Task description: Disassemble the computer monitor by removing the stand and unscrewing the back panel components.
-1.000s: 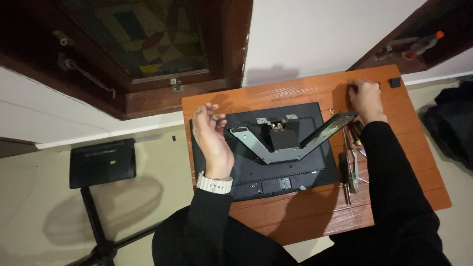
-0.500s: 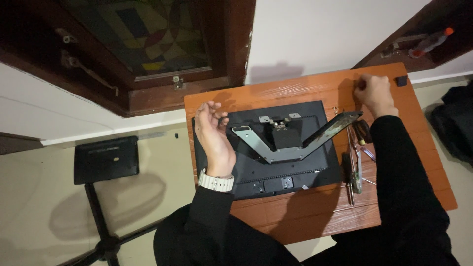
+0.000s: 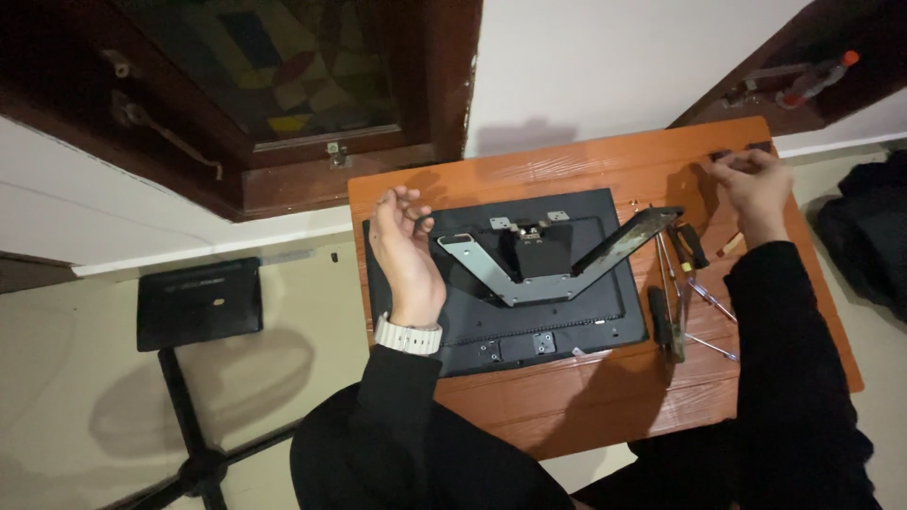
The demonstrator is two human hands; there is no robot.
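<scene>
Monitor (image 3: 529,312) lies face-down on the orange desk (image 3: 567,170), bracket up; left hand (image 3: 402,250) steadies its edge, grip half-curled and empty, while right hand (image 3: 751,184) closes on a small dark part at the far corner, likely fetching a piece for the bracket.

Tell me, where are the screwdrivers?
In the head view, the screwdrivers lie on the orange table, right of the face-down monitor and its metal bracket, below the right hand.

An orange wooden desk (image 3: 586,406) stood against a white wall (image 3: 605,57), beside a dark-framed stained-glass window (image 3: 283,76); a black stool (image 3: 198,302) cast shadows on beige floor (image 3: 66,416).
</scene>
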